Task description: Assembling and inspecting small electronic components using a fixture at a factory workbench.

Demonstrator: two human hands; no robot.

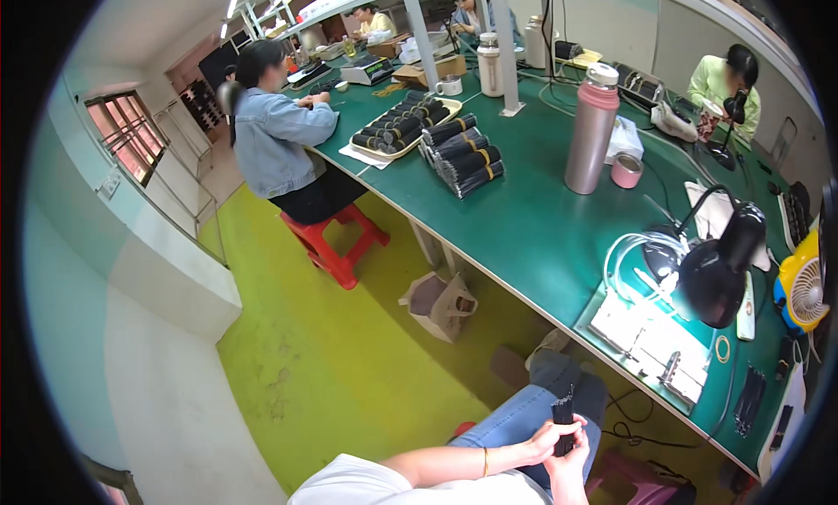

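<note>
Above my lap, my left hand (548, 440) and my right hand (572, 464) close together around a bundle of thin black cables (563, 411). The bundle stands roughly upright, its loose ends poking out above my fingers. Its lower part is hidden by my hands. On the green table (515, 252), several similar black bundles (463, 156) tied with yellow bands lie in a stack. Behind them, a cream tray (358, 147) carries more black bundles. A loose black bunch (749, 400) rests at the table's right side.
A black desk lamp (716, 274) lights a metal fixture plate (642, 348) at the near edge, beside coiled white tubing (624, 261). A pink flask (594, 130) and a yellow-blue fan (803, 282) stand on the table. A person in denim (275, 130) sits on a red stool (336, 243). A bag (439, 306) stands on the floor.
</note>
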